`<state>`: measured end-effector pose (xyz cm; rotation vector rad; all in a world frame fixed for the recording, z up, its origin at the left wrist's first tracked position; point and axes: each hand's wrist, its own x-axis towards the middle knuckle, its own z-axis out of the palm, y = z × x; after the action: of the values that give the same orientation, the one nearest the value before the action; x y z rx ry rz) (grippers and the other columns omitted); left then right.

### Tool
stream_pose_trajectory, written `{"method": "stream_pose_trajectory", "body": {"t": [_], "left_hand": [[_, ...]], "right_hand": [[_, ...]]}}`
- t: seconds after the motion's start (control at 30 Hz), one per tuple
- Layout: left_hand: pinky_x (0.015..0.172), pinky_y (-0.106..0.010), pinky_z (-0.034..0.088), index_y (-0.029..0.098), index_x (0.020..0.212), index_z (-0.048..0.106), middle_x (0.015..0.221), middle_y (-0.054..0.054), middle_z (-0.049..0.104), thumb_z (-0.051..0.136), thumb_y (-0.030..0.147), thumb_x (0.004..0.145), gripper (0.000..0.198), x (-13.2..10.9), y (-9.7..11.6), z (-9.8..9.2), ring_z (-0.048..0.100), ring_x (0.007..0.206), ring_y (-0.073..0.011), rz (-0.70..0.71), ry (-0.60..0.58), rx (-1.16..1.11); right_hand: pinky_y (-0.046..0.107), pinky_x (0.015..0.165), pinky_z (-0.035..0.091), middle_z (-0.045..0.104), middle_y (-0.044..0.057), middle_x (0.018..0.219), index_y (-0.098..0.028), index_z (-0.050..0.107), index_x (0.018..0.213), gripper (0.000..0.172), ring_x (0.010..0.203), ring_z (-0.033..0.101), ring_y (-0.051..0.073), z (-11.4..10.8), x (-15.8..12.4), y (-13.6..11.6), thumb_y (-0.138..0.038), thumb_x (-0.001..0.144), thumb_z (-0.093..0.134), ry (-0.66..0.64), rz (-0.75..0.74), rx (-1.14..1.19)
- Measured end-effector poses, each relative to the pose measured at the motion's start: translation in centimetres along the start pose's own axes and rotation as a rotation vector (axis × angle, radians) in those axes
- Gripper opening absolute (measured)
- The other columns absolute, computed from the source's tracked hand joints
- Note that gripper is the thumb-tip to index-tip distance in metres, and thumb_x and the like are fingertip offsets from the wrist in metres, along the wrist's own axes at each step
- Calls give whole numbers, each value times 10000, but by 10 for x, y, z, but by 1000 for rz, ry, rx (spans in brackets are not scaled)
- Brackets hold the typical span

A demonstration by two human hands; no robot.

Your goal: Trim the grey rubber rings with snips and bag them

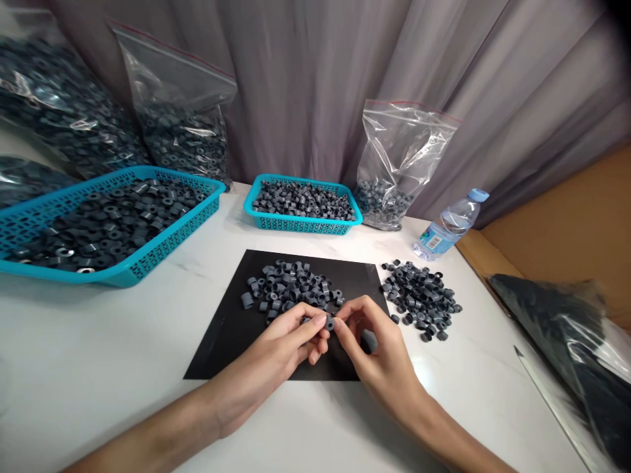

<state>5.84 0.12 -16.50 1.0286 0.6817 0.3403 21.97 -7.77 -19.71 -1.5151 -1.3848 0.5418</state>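
Note:
Between my two hands, over the black mat (217, 341), is a small grey plastic cap (330, 323) with a hole in its face. My left hand (296, 335) is closed, thumb and fingers pinching the cap from the left. The thumb and forefinger of my right hand (377, 338) press together at its right side. A larger dark grey piece (369, 341) shows under my right palm; whether it is held there I cannot tell. Just beyond my fingers, a heap of grey caps (290, 286) lies on the mat.
A second pile of caps (421, 295) lies right of the mat. Behind stand a small blue basket (305, 226), a large blue basket (167, 243) and bags of parts, including a clear zip bag (394, 164). A water bottle (451, 226) and an open cardboard box (566, 217) are right.

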Motion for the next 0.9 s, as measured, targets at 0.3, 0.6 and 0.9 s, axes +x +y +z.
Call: {"method": "stream_pose_trajectory", "body": {"t": [0.3,0.6,0.9], "left_hand": [[830,-324,381,195,849,549,851,6,539,542,372,977,219,-2,5,3,495,806,-156,-22,-35,16],[689,-301,362,208,892,588,779,11,539,522,444,959,254,0,9,-3,463,715,-156,86,37,288],[712,-294,328,246,1046,683,752,23,474,465,476,978,324,-5,12,-7,432,716,-164,75,-2,447]], "right_hand": [[269,585,462,591,4,804,-217,541,933,96,656,555,134,-2,1,3,-297,975,573,103,-32,-35],[258,622,456,585,-6,846,-230,604,975,55,681,559,132,-32,14,-2,-181,948,602,-386,-68,-215],[266,639,419,550,9,867,-217,562,908,107,760,544,154,-26,13,9,-142,980,538,-346,-128,-317]]}}
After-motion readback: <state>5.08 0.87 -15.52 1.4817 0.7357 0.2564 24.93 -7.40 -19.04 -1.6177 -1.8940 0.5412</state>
